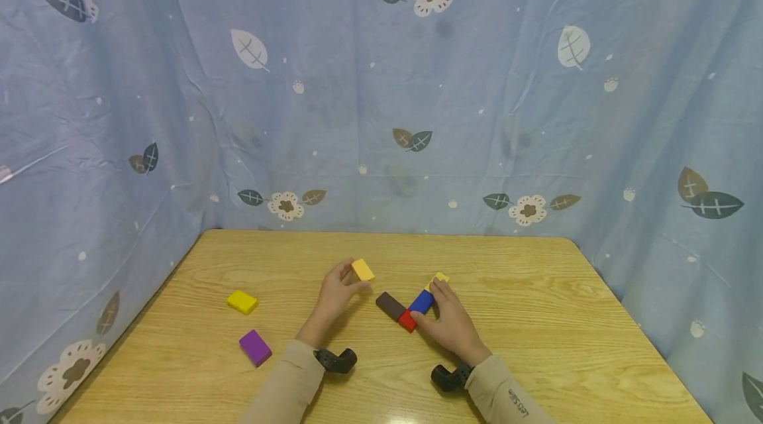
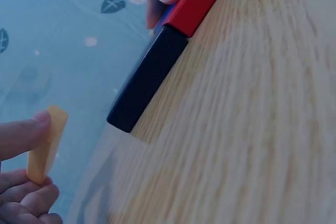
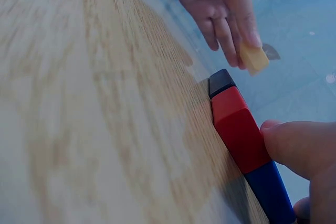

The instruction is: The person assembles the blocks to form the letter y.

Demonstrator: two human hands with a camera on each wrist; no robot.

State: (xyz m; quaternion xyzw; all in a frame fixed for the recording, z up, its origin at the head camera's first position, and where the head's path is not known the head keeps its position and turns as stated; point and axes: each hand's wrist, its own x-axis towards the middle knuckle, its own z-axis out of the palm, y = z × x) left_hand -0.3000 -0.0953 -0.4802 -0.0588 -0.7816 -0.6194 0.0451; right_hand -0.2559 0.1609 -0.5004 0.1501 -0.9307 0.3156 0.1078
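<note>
My left hand (image 1: 336, 293) pinches an orange-yellow block (image 1: 362, 270) between thumb and fingers, raised above the table; the left wrist view shows the block (image 2: 47, 145) held on edge. Below and to its right, a dark block (image 1: 391, 306), a red block (image 1: 408, 320), a blue block (image 1: 422, 302) and a yellow block (image 1: 441, 277) lie end to end in a V shape. My right hand (image 1: 451, 326) holds the V's right arm, thumb on the red block (image 3: 241, 135) and fingers at the yellow one. Its fingers partly hide the yellow block.
A yellow block (image 1: 242, 302) and a purple block (image 1: 255, 348) lie apart on the left of the wooden table (image 1: 536, 344). Blue patterned curtains (image 1: 334, 79) hang behind the table and along both sides.
</note>
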